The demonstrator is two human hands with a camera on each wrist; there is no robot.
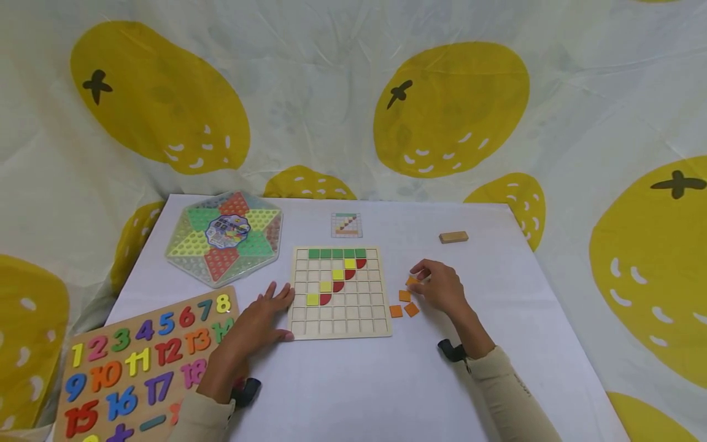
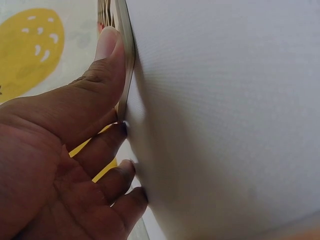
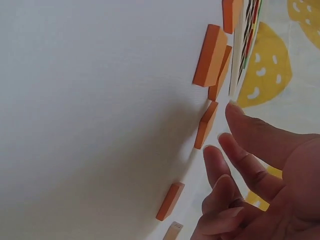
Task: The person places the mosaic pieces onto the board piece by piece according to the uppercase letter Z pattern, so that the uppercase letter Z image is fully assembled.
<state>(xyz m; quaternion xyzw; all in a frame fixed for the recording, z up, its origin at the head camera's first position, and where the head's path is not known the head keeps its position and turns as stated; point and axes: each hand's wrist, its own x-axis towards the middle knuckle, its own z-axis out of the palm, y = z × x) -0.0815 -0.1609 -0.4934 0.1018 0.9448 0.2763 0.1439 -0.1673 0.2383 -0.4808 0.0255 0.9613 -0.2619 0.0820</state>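
Note:
A square wooden grid board point(image 1: 342, 319) lies on the table. Green squares line part of its back row, and a diagonal of yellow squares and red quarter-round pieces runs below. My left hand point(image 1: 261, 319) rests along the board's left edge, fingers spread; its thumb point(image 2: 110, 45) touches the rim in the left wrist view. Right of the board lie several orange square tiles point(image 1: 396, 311). My right hand point(image 1: 440, 287) hovers over the farther ones, partly hiding them. In the right wrist view its fingers point(image 3: 250, 172) are loosely bent and apart from the tile point(image 3: 206, 125) nearest them.
A small pattern card point(image 1: 347, 226) lies behind the board. A wooden block point(image 1: 453, 237) sits at the back right. Back left is a hexagonal Chinese checkers set point(image 1: 190, 270); a number puzzle board point(image 1: 149, 313) lies partly behind my left arm. A fruit-patterned cloth point(image 1: 315, 92) hangs behind.

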